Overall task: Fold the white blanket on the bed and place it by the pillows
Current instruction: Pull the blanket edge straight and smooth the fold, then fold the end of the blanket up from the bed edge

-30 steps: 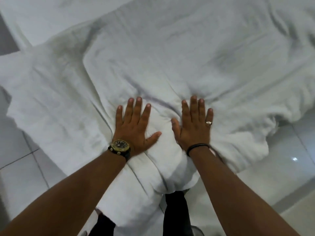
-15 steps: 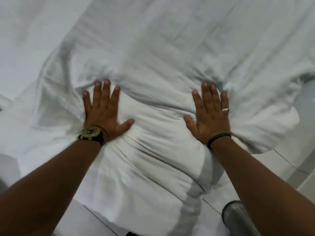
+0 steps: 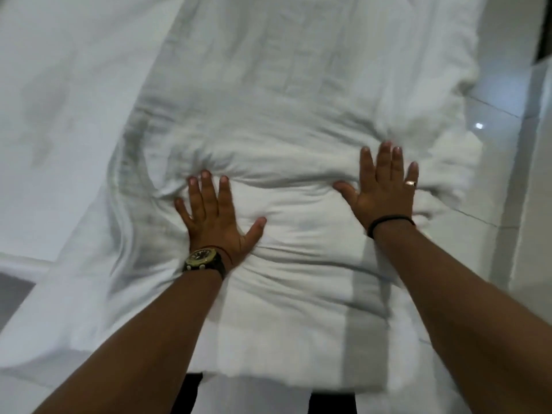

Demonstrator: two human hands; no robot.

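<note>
Both palms should press flat and slide outward together, so the layers lie even before the next fold; pushing too hard on one side would likely bunch the cloth again.

The left hand [image 3: 216,216], with a wristwatch [image 3: 203,259], lies in the middle of the frame, its fingers spread and straight on the white blanket [image 3: 292,94]. The right hand [image 3: 385,186], wearing a ring [image 3: 410,183], presses the same way at the right. Neither hand pinches anything.

The blanket runs from the lower edge to the top, under both hands, with a ridge of wrinkles just above the fingertips. It lies on the bed sheet [image 3: 59,100]; the tiled floor [image 3: 493,121] shows at the right. No pillows are in view.
</note>
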